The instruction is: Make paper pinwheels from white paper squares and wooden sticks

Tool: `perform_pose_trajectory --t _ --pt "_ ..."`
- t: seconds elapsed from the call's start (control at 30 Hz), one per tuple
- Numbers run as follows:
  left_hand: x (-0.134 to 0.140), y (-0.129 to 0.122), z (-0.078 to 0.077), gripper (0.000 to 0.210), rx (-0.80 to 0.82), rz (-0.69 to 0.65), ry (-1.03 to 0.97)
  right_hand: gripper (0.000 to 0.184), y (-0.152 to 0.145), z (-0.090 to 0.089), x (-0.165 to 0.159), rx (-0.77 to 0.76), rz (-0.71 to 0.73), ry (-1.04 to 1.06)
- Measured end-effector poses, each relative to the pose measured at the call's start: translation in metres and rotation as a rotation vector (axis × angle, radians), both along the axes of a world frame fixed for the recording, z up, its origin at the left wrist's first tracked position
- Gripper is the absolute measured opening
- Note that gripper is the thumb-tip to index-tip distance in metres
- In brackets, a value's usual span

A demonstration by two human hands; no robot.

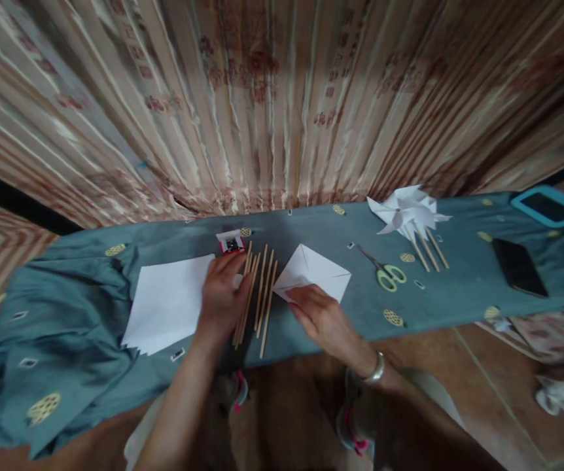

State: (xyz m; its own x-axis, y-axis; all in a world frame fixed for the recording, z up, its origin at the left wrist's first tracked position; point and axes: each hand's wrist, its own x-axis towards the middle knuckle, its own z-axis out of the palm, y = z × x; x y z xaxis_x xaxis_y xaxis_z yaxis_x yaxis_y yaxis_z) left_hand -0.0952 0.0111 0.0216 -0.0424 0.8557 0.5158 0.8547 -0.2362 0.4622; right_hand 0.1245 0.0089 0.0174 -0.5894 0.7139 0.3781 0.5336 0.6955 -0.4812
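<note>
My left hand reaches over the left side of a bunch of thin wooden sticks, its thumb and fingers apart. A small white bit shows between thumb and forefinger; what it is I cannot make out. Just beyond the fingertips stands a small red-and-white box with its lid up and dark little contents. My right hand, with a silver bracelet on the wrist, has its fingers closed at the lower left edge of a white paper square. Lines run from the square's corners toward its middle.
A stack of white paper lies left of the sticks. To the right are green-handled scissors, several paper pinwheels on sticks, a black phone and a blue-framed tablet. A pleated curtain hangs behind the cloth-covered table.
</note>
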Motion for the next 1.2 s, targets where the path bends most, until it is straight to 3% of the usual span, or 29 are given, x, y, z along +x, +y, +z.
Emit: perform_pose_trajectory --t 0.17,0.4,0.53,0.7,0.8,0.93,1.07,1.13,1.2 --pt "-0.034 -0.007 -0.011 0.037 -0.079 0.069 0.128 0.022 -0.031 -0.011 -0.015 -0.050 0.074 0.047" --pt "-0.025 -0.013 -0.017 0.036 -0.284 0.099 0.192 0.022 -0.040 -0.017 -0.005 -0.103 0.133 -0.028" --pt "-0.024 -0.010 -0.016 0.038 -0.430 0.145 0.130 0.019 -0.042 -0.017 -0.002 -0.088 0.139 -0.047" --pt "-0.025 -0.009 -0.012 0.042 -0.498 0.218 -0.005 0.017 -0.043 -0.018 0.003 -0.064 0.128 -0.037" --pt "-0.023 -0.010 -0.006 0.047 -0.493 0.262 -0.163 0.017 -0.044 -0.016 0.007 -0.059 0.113 -0.028" --pt "-0.013 -0.011 0.005 0.050 -0.391 0.297 -0.558 0.018 -0.046 -0.013 0.010 -0.058 0.096 -0.020" --pt "0.012 -0.010 0.016 0.045 -0.255 0.185 -0.968 0.018 -0.048 -0.012 0.011 -0.112 0.050 0.086" --pt "0.029 -0.013 0.020 0.040 -0.282 0.140 -1.166 0.022 -0.048 -0.009 0.011 -0.251 -0.021 0.225" --pt "0.049 -0.018 0.022 0.041 -0.370 0.071 -1.355 0.033 -0.048 -0.005 0.012 -0.496 -0.078 0.405"
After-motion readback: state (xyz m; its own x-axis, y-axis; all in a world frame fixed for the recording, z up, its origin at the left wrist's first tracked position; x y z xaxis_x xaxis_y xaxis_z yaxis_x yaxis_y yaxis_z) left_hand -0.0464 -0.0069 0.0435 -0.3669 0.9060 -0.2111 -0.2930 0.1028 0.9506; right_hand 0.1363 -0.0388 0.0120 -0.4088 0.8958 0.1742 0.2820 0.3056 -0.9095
